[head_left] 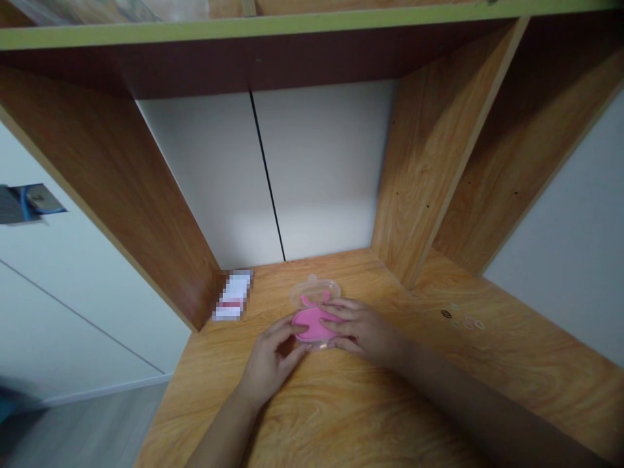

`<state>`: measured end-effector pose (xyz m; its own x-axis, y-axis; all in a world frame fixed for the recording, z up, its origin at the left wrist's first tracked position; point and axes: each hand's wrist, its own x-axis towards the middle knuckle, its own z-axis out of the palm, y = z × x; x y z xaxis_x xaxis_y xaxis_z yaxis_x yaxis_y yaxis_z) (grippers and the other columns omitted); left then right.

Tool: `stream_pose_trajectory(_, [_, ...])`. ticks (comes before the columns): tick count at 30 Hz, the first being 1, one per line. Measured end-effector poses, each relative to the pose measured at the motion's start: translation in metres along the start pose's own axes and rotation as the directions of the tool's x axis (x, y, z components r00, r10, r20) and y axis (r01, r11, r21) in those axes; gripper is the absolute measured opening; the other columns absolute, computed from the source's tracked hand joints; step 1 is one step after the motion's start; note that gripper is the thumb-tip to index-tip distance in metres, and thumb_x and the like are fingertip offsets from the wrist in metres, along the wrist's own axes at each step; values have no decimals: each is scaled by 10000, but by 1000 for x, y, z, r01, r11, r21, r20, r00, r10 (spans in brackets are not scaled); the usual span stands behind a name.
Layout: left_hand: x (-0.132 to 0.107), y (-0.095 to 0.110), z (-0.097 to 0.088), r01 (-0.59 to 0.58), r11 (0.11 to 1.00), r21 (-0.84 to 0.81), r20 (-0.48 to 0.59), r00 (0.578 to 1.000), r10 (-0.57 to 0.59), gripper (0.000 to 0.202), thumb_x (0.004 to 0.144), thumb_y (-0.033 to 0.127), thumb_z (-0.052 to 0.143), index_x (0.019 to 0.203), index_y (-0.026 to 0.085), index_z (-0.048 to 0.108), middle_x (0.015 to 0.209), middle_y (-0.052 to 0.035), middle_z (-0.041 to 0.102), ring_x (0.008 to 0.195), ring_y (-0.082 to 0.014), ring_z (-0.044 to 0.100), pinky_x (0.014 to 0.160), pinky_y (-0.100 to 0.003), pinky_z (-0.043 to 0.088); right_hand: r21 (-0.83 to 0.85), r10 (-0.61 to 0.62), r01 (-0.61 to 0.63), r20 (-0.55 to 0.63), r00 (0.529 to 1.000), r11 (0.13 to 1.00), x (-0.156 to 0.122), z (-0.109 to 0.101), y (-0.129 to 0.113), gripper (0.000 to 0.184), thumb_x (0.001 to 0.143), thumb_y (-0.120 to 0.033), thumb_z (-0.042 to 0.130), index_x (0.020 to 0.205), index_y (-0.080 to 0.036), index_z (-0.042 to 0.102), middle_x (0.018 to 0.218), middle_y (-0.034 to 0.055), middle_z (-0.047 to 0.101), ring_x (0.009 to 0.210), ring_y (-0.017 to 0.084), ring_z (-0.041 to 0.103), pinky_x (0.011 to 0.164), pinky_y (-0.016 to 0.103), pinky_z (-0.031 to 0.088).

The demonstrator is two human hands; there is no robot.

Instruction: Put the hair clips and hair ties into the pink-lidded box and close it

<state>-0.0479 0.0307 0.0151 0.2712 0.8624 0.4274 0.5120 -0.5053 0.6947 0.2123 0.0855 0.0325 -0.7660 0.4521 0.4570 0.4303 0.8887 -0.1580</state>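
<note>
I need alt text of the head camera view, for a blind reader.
A person's left hand and right hand touch a pink oval piece on a wooden desk. Behind it lies a clear oval piece; small rings lie to the right.

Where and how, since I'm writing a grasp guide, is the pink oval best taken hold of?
Probably by its rounded ends, coming from left and right: the pink oval looks wider across than front to back, and the left hand and right hand touch it from those sides. The clear oval piece just behind crowds its far edge.
</note>
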Motion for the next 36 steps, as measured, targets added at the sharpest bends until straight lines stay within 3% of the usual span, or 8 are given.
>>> stream_pose_trajectory(5, [1, -6, 5, -12, 998, -64, -9, 1000, 11, 210, 869, 306, 723, 1066, 234, 716, 1247, -97, 696, 1143, -232, 663, 1006, -377, 524, -3, 5, -5, -32, 999, 1000, -13, 11, -1, 504, 994, -380, 551, 1467, -214, 501, 1516, 100, 490, 1469, 256, 352, 1197, 458, 359])
stream_pose_trajectory(15, [2, -2, 8, -5, 1000, -7, -49, 999, 5, 157, 863, 294, 728, 1000, 219, 722, 1197, -101, 714, 1086, -229, 685, 958, -365, 549, -3, -27, 27, -83, 996, 1000, -14, 17, 1, 470, 997, -323, 546, 1452, -206, 513, 1433, 79, 589, 1468, 244, 351, 1204, 474, 344])
stream_pose_trajectory(20, [0, -6, 10, -5, 1000, 6, -83, 997, 5, 162, 838, 297, 745, 976, 213, 737, 1176, -112, 728, 1062, -243, 706, 936, -382, 574, -21, 9, -10, -59, 998, 1000, -21, 1, -7, 551, 977, -373, 569, 1484, -188, 458, 1561, 143, 422, 1472, 267, 338, 1189, 479, 350])
stream_pose_trajectory(23, [-1, -10, 11, 7, 1000, 10, -117, 993, -6, 172, 820, 306, 759, 963, 212, 743, 1191, -119, 727, 1082, -255, 705, 967, -409, 567, -38, 126, -132, -140, 982, 990, -34, -22, -3, 330, 976, -321, 551, 1267, -196, 643, 1483, 140, 506, 1373, 256, 466, 1121, 435, 430])
stream_pose_trajectory(25, [-2, -12, 12, 14, 1000, 13, -124, 992, -13, 182, 816, 310, 761, 969, 213, 746, 1191, -122, 728, 1084, -257, 707, 977, -419, 566, -82, 246, -266, -201, 948, 961, -51, -40, 11, 214, 981, -288, 524, 1045, -216, 714, 1278, 116, 642, 1200, 237, 588, 1033, 420, 486])
stream_pose_trajectory(28, [-2, -11, 12, 18, 1000, 13, -129, 991, -16, 198, 814, 311, 761, 983, 210, 750, 1190, -126, 729, 1073, -258, 712, 971, -423, 571, -218, 440, -470, -173, 881, 855, -89, -68, 51, 223, 972, -309, 522, 953, -223, 727, 1003, 92, 708, 954, 233, 642, 896, 419, 514])
stream_pose_trajectory(32, [-2, -10, 12, 22, 1000, 9, -130, 991, -20, 205, 814, 314, 761, 985, 201, 756, 1196, -135, 727, 1080, -266, 711, 972, -433, 572, -311, 652, -650, -115, 750, 693, -141, -99, 106, 249, 909, -375, 582, 887, -229, 782, 962, 114, 719, 933, 271, 636, 875, 427, 486])
stream_pose_trajectory(36, [-2, -12, 12, 16, 1000, 3, -126, 992, -16, 206, 820, 319, 759, 992, 206, 753, 1205, -130, 722, 1099, -266, 703, 983, -446, 565, -203, 789, -770, 16, 615, 605, -167, -115, 132, 319, 847, -472, 620, 780, -213, 792, 926, 131, 740, 881, 262, 654, 834, 373, 483])
